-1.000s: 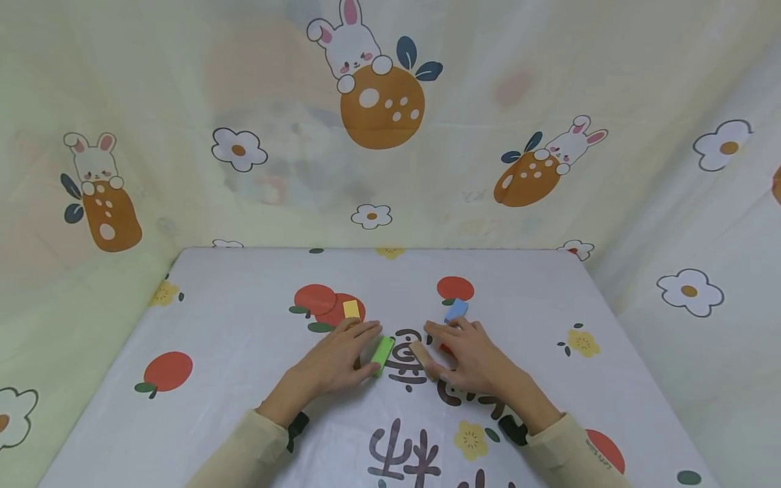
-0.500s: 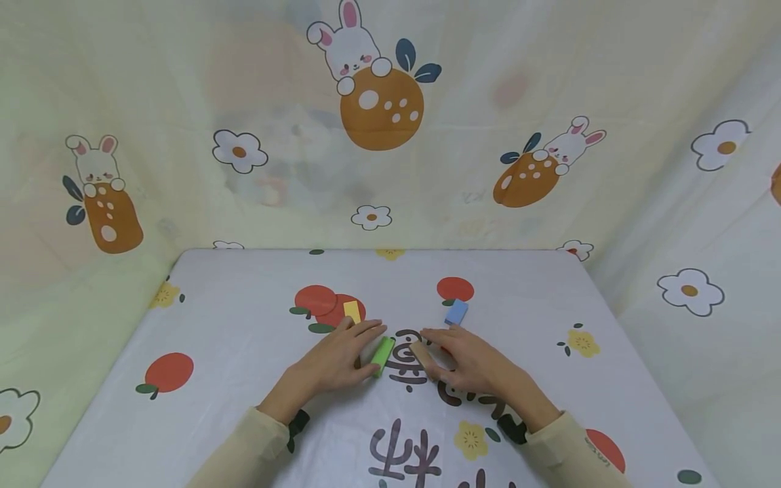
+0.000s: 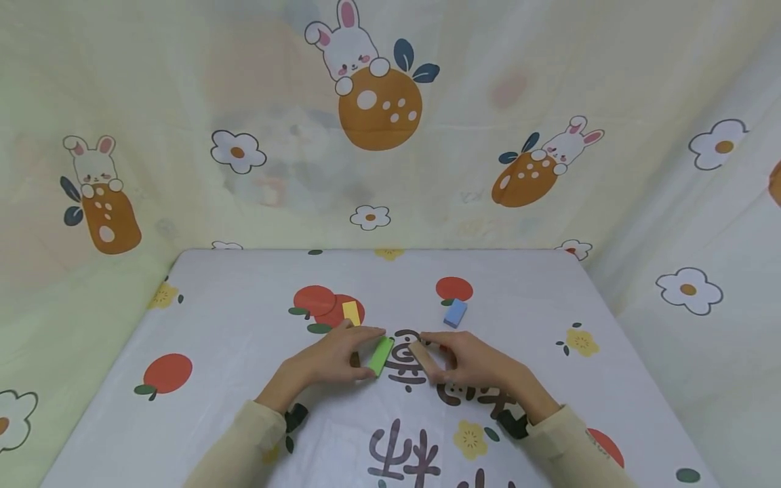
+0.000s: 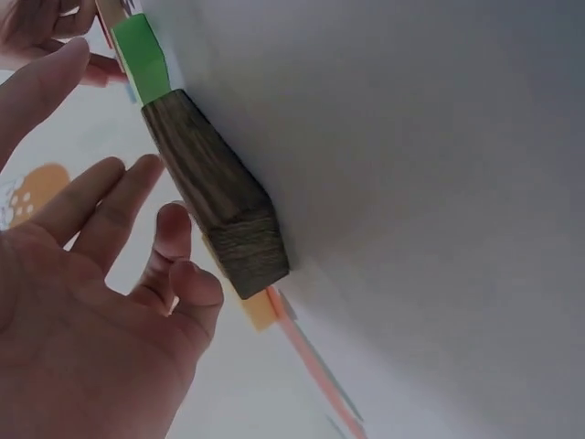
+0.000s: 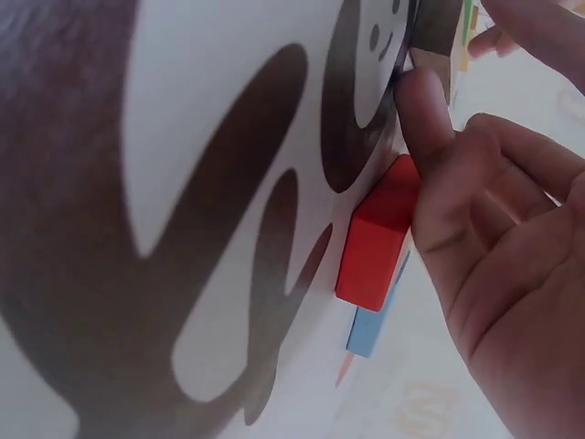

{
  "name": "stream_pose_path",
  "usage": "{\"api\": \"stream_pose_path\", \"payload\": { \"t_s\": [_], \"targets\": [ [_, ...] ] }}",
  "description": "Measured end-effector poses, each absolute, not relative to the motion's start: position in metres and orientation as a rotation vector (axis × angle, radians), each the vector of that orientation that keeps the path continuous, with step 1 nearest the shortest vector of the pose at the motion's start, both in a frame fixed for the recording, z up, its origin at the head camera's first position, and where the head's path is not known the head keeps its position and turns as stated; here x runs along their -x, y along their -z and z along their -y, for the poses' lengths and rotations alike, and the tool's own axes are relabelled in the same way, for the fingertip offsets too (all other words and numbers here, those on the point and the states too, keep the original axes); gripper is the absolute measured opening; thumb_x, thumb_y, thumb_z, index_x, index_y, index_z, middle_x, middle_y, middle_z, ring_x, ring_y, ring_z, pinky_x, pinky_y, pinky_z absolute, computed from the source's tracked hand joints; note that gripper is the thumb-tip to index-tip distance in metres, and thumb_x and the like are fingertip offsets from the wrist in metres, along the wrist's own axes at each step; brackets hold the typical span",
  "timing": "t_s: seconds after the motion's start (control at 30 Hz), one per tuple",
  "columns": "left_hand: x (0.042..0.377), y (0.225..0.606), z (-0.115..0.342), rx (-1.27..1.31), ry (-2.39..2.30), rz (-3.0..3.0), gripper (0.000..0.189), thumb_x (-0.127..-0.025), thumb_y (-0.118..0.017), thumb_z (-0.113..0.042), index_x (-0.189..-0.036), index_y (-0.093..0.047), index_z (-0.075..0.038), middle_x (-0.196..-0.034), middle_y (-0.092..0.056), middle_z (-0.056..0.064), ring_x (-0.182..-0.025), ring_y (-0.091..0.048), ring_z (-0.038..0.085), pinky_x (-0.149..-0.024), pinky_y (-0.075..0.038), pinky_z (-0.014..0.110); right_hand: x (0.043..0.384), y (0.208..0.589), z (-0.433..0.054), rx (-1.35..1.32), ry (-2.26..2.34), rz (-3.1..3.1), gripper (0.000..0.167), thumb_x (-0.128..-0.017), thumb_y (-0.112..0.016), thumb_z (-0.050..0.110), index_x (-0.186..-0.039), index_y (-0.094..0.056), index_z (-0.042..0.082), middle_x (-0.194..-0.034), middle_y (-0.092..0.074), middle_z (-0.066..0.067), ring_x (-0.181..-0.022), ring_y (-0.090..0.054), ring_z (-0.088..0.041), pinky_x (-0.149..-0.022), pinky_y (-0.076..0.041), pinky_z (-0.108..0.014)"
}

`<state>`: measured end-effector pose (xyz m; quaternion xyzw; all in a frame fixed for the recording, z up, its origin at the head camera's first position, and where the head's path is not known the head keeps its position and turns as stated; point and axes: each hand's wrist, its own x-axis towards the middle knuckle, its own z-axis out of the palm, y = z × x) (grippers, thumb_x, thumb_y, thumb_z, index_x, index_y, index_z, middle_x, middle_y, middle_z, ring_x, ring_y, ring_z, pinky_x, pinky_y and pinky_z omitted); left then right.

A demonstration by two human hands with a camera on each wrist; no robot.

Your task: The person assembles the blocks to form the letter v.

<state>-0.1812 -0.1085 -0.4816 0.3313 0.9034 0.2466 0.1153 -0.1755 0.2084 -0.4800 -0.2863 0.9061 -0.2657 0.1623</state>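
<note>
My left hand [image 3: 329, 356] hovers with fingers spread around the green block [image 3: 381, 356]; its thumb is near the block's lower end. Under that hand lies a dark brown wooden block [image 4: 210, 192], mostly hidden in the head view. My right hand [image 3: 478, 359] is spread beside the tan block [image 3: 424, 359], thumb near its lower end; contact cannot be told. A red block [image 5: 377, 238] rests under the right hand. Beyond the left fingers lies a yellow block [image 3: 350, 313], partly covered. The blue block [image 3: 455, 313] sits beyond the right hand.
A white cloth with printed fruit and lettering covers the table [image 3: 232, 325]. Patterned curtains [image 3: 274, 88] hang behind and at both sides. Each wrist carries a dark device [image 3: 512, 425].
Both hands' wrists and fingers have shifted slightly, and the right fingers have drawn back from the blue block, which now shows fully. The blocks have stayed in place.
</note>
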Motion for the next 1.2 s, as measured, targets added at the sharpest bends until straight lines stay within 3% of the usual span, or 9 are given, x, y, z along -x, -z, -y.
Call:
{"api": "stream_pose_path", "payload": {
  "t_s": [0.23, 0.67, 1.2],
  "targets": [
    [0.186, 0.486, 0.112, -0.967, -0.757, -2.608, 0.075, -0.090, -0.083, -0.028, -0.157, -0.053, -0.014, -0.155, -0.061, -0.003, -0.107, -0.045, 0.015, -0.087, -0.043, 0.030, 0.178, 0.480, -0.212, 0.726, 0.847, -2.499, 0.080, -0.087, -0.089, 0.024, -0.157, -0.052, 0.015, -0.074, -0.061, 0.004, -0.061, -0.056, -0.006, -0.055, -0.051, -0.024],
    [0.194, 0.488, 0.114, -0.891, -0.832, -2.526, 0.076, -0.089, -0.086, -0.033, -0.157, -0.054, -0.023, -0.149, -0.064, -0.009, -0.106, -0.044, 0.015, -0.082, -0.044, 0.030, 0.182, 0.479, -0.213, 0.673, 0.895, -2.420, 0.085, -0.084, -0.091, 0.023, -0.158, -0.052, 0.022, -0.065, -0.061, 0.004, -0.054, -0.054, -0.007, -0.050, -0.047, -0.025],
    [0.193, 0.489, 0.109, -0.922, -0.739, -2.560, 0.068, -0.091, -0.081, -0.035, -0.155, -0.056, -0.028, -0.157, -0.058, -0.013, -0.105, -0.043, 0.014, -0.082, -0.041, 0.031, 0.185, 0.481, -0.210, 0.763, 0.862, -2.429, 0.077, -0.082, -0.093, 0.022, -0.151, -0.060, 0.021, -0.077, -0.068, 0.006, -0.061, -0.060, -0.007, -0.057, -0.049, -0.022]
  ]
}}
